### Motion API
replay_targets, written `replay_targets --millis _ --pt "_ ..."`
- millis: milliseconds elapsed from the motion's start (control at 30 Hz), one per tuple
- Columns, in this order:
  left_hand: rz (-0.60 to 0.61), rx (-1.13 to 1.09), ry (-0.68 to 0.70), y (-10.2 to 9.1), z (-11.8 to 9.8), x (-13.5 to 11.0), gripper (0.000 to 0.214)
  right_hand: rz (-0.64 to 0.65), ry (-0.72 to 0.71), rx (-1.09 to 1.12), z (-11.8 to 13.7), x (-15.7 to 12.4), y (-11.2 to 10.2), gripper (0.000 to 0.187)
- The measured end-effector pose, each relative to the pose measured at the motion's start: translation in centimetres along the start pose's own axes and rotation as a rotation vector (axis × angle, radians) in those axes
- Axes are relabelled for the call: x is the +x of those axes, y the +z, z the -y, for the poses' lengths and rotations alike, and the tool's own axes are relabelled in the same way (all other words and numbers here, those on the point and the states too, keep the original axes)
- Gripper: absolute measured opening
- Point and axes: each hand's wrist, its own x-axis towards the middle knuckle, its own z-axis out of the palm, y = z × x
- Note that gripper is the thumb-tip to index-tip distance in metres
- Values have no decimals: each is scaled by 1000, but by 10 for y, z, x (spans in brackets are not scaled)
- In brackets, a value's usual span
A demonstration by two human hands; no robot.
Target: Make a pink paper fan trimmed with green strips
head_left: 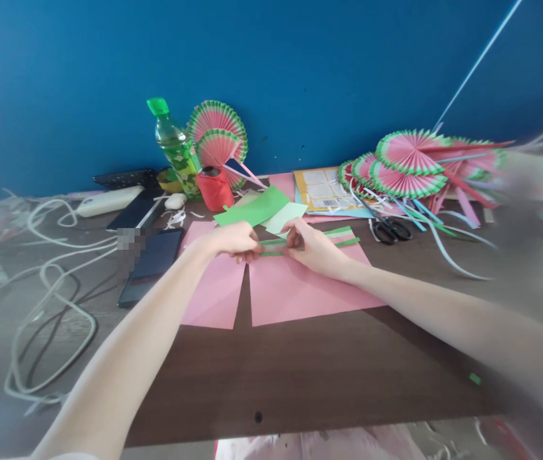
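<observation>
Two pink paper sheets (319,297) lie side by side on the desk. Along their upper edge run green and pale green paper strips (271,246). My left hand (237,241) is closed, its curled fingers on the left end of the strips. A short way to the right, my right hand (313,250) pinches the strips between thumb and fingers. Past my right hand a darker green strip end (348,242) sticks out. Just behind my hands rest a bright green paper piece (255,208) and a pale green paper piece (285,218).
Pleated paper fans (408,163) are piled at back right, beside black scissors (391,230). A green-capped bottle (173,144), a red roll (215,190) and another fan (218,121) stand by the blue wall. To the left are a dark phone (152,267) and a looped white cable (92,326).
</observation>
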Motion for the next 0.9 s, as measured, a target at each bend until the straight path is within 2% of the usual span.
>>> replay_targets --millis 133,267,367,500,700,900 --pt "5 -14 10 -6 3 0 14 14 13 -8 1 0 -1 30" --pt "-84 0 75 -10 6 0 20 25 23 -1 1 0 -1 31" --pt "-133 51 124 -7 6 2 22 25 16 0 0 -1 -1 31" --pt "-106 97 151 0 5 5 21 27 17 -5 1 -1 -1 31" --pt "-50 86 91 4 0 4 30 23 34 4 3 0 -1 33" --pt "-53 73 34 6 -3 3 22 29 50 3 4 0 -2 34"
